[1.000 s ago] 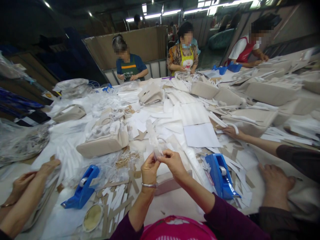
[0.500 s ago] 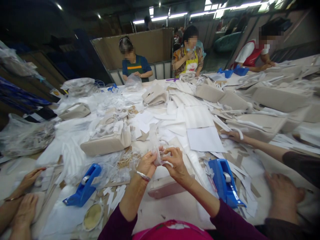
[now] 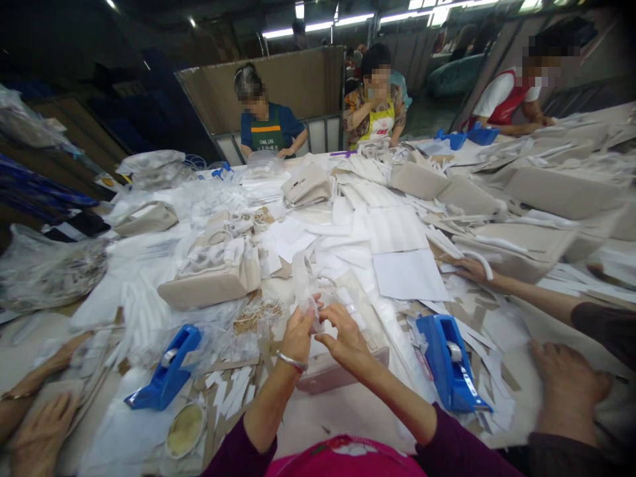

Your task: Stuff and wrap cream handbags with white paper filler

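Note:
My left hand [image 3: 297,334] and my right hand [image 3: 344,336] meet at the table's middle front, fingers pinched on a small clear plastic wrapping [image 3: 312,306] with something pale inside. A silver bangle [image 3: 292,362] circles my left wrist. Below the hands lies a pale pink box-like piece [image 3: 332,370]. A beige handbag [image 3: 211,278] stands to the left. Blue tape dispensers sit at the left [image 3: 166,368] and at the right [image 3: 450,362] of my hands.
White paper sheets [image 3: 408,273], cardboard strips and more beige bags [image 3: 561,191] cover the table. A co-worker's hands [image 3: 564,384] rest at the right, another's [image 3: 42,430] at the left. Three people work at the far side. A round tin [image 3: 183,430] lies near the front.
My hands have come down and slightly nearer me with the plastic wrapping still pinched. The hands at the left have shifted lower along the table edge.

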The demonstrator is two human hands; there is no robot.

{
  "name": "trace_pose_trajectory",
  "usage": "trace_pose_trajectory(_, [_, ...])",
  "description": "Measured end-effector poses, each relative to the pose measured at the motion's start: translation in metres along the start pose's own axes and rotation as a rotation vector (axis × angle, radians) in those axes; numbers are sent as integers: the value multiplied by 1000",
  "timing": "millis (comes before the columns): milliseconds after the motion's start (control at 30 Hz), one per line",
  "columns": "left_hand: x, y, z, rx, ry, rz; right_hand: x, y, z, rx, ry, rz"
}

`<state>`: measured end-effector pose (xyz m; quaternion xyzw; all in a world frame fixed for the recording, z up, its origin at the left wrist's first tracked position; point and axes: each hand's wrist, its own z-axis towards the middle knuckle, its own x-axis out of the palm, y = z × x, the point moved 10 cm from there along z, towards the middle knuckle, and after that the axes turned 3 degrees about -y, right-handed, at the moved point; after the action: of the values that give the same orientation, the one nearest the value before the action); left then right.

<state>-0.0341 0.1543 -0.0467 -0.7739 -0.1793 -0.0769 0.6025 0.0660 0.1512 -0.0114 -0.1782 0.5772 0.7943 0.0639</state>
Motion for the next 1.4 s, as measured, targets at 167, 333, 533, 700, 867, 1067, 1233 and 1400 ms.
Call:
trace_pose_trajectory(167, [0, 7, -6, 15, 8, 31, 13, -4, -4, 59, 17, 123])
trace_pose_trajectory(333, [-7, 19, -1, -117, 33, -54, 13, 2, -10, -38, 8, 47])
trace_pose_trajectory(533, [-7, 13, -4, 3, 15, 86, 26, -26, -12, 256, 49, 229])
trace_pose_trajectory(700, [-7, 21, 0, -137, 72, -21, 22, -4, -13, -36, 5, 71])
trace_pose_trajectory(867, [-21, 23, 8, -9, 14, 84, 32, -40, -13, 347, 37, 211])
trace_pose_trajectory(1067, [-25, 44, 13, -219, 22, 1, 38, -24, -10, 71, 63, 149])
trace_pose_trajectory(1233, [-29, 38, 14, -37, -37, 87, 51, -60, -12, 351, 79, 283])
trace_pose_trajectory(1400, [-29, 58, 18, -214, -12, -112, 47, -34, -9, 42, 107, 212])
